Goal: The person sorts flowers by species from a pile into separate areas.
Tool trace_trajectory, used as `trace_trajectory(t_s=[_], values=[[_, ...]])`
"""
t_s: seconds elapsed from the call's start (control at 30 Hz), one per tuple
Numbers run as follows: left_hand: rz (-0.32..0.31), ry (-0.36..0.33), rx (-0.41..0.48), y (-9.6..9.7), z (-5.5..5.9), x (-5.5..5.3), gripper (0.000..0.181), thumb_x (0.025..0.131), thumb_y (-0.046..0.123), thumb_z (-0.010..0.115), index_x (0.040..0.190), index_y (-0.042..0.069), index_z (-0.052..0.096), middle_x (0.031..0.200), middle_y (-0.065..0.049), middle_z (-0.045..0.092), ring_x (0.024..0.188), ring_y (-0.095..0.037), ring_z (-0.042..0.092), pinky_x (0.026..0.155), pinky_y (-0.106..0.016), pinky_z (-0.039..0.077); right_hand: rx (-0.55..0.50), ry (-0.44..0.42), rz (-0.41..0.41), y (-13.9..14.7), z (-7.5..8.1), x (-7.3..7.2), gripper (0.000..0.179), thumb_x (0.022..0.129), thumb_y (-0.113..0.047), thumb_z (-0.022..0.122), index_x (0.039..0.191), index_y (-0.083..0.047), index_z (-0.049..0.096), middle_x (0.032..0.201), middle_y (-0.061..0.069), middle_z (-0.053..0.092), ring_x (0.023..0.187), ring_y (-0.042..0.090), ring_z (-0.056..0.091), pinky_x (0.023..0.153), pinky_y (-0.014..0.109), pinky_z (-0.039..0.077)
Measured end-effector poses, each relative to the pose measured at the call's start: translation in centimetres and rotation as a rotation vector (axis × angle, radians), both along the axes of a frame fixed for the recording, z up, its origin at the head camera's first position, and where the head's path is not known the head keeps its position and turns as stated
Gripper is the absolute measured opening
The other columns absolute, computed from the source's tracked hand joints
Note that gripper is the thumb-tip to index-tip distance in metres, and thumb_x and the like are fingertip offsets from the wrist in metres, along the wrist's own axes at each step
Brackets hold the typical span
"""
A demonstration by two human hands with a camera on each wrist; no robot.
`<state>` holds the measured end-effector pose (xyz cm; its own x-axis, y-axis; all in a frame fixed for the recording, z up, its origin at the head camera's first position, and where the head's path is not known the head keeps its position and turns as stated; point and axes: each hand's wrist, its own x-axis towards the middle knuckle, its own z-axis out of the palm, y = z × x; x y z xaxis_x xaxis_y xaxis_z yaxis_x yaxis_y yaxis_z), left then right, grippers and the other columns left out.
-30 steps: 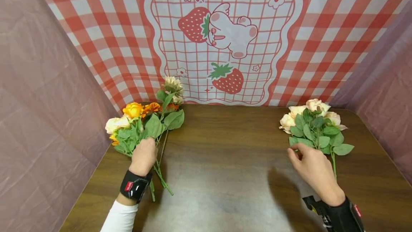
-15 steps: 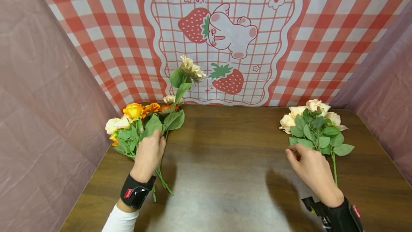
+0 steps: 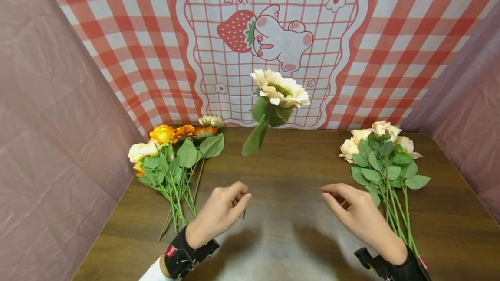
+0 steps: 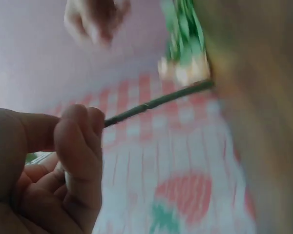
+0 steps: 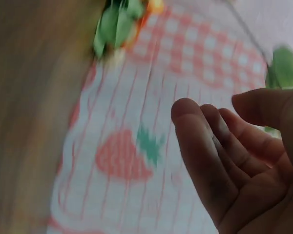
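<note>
A cream sunflower-like flower (image 3: 280, 89) with green leaves stands up above the middle of the table in the head view. My left hand (image 3: 222, 209) pinches its stem; in the left wrist view the dark green stem (image 4: 158, 101) sticks out past the curled fingers (image 4: 78, 141). Apart from it, at the right, my right hand (image 3: 359, 216) hangs over the table with loosely bent fingers (image 5: 200, 146) and nothing between them. Behind that hand lies a bunch of pale peach roses (image 3: 384, 151).
At the left of the brown table (image 3: 273, 177) lies a mixed bunch of flowers (image 3: 172, 159), orange, cream and pink, with its stems toward me. A red checked strawberry cloth (image 3: 273, 47) hangs at the back, and pinkish curtains (image 3: 58, 142) flank both sides.
My left hand has drawn the cream flower up out of the left bunch and carried it right to the middle. My right hand has shifted left and nearer, away from the roses.
</note>
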<state>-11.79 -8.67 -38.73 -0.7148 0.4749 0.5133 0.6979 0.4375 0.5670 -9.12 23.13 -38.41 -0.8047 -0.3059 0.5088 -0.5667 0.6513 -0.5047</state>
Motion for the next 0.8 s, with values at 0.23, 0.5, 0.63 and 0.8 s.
trace_trajectory(t_s=[0.23, 0.5, 0.63, 0.8], values=[[-0.268, -0.142, 0.070, 3.5, -1.6, 2.2, 0.006, 0.088, 0.002, 0.057, 0.086, 0.007, 0.055, 0.060, -0.003, 0.063, 0.050, 0.006, 0.047, 0.042, -0.009, 0.041, -0.260, -0.179, 0.230, -4.8, -1.2, 2.0, 0.031, 0.087, -0.003, 0.060, 0.115, -0.014, 0.059, 0.089, 0.000, 0.064, 0.071, 0.007, 0.060, 0.054, 0.025, 0.054], [-0.323, -0.239, 0.007, 5.1, -2.9, 3.5, 0.005, 0.093, 0.009, 0.053, 0.088, 0.008, 0.055, 0.064, -0.004, 0.064, 0.052, 0.009, 0.046, 0.043, -0.008, 0.040, -0.503, -0.167, 0.234, -7.3, -3.1, 2.6, 0.028, 0.081, 0.009, 0.060, 0.107, -0.003, 0.061, 0.081, 0.010, 0.065, 0.064, 0.015, 0.061, 0.049, 0.024, 0.053], [-0.324, -0.266, -0.017, 5.3, -3.2, 3.6, 0.010, 0.094, 0.013, 0.051, 0.086, 0.010, 0.055, 0.065, -0.003, 0.064, 0.053, 0.010, 0.046, 0.043, -0.008, 0.040, -0.495, -0.239, 0.175, -7.6, -3.4, 2.6, 0.021, 0.083, 0.001, 0.063, 0.101, -0.008, 0.064, 0.080, 0.009, 0.068, 0.062, 0.017, 0.061, 0.047, 0.026, 0.053], [-0.279, -0.220, -0.089, 5.2, -3.6, 3.4, 0.009, 0.094, 0.015, 0.051, 0.091, 0.011, 0.058, 0.068, 0.002, 0.064, 0.057, 0.011, 0.047, 0.048, -0.008, 0.041, -0.442, -0.358, 0.074, -7.8, -2.3, 2.6, 0.010, 0.084, -0.003, 0.063, 0.093, -0.008, 0.065, 0.074, 0.009, 0.068, 0.057, 0.015, 0.060, 0.047, 0.029, 0.053]])
